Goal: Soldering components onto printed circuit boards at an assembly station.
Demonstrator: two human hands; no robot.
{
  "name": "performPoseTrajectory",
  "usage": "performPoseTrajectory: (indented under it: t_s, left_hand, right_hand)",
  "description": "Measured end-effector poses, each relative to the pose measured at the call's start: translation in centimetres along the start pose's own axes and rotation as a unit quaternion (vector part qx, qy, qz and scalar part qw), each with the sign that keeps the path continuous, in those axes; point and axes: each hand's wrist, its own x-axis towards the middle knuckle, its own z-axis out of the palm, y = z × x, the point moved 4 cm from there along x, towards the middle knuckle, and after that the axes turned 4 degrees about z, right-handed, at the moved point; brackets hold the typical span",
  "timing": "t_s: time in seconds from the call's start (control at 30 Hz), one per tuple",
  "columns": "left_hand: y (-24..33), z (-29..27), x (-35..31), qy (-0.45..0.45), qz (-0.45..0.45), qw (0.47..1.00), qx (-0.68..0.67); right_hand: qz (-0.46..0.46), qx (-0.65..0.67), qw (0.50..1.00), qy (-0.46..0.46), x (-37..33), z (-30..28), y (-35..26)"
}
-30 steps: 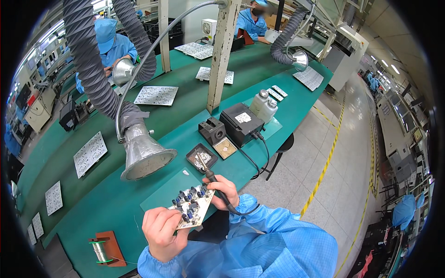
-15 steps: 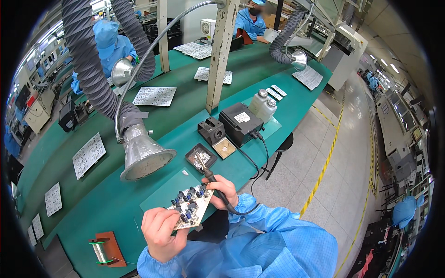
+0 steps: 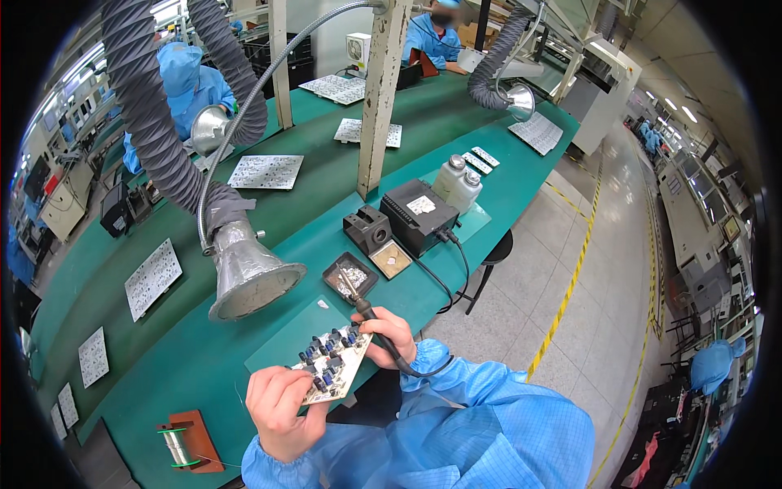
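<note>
A circuit board (image 3: 349,367) with several black and blue components is held tilted over the near edge of the bench. My left hand (image 3: 281,405) pinches its left end. At the opposite end, the fingers of my right hand (image 3: 393,336) grip the board's edge. That same hand also holds a soldering iron (image 3: 376,318), its tip pointing up and away above a black tray (image 3: 350,276) of solder scraps. The iron's cord loops past my right wrist. My palms and some fingertips are hidden.
A solder spool (image 3: 178,447) on a brown stand lies at the left. Beyond the tray are an iron holder (image 3: 367,229), a black soldering station (image 3: 419,208) and bottles (image 3: 464,191). A metal fume hood (image 3: 255,281) hangs left of the board. Panels (image 3: 153,279) lie along the green bench.
The surroundings have shifted slightly in view. Both hands keep their hold on the board, and the soldering iron stays in my right hand.
</note>
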Motion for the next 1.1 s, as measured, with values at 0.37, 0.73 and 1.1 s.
performPoseTrajectory:
  t_s: [0.37, 0.73, 1.1]
  left_hand:
    - [-0.1, -0.1, -0.3, 0.032, -0.024, 0.999, 0.011]
    - [-0.6, -0.9, -2.6, 0.046, -0.052, 0.995, 0.071]
    - [-1.8, -0.9, -5.4, 0.109, -0.099, 0.987, 0.068]
  right_hand:
    - [-0.005, -0.004, 1.0, -0.018, 0.8, -0.1, -0.3]
    - [-0.01, -0.015, 1.0, -0.002, 0.5, 0.2, -1.0]
    - [-0.014, -0.017, 1.0, 0.012, 0.3, 0.4, -1.6]
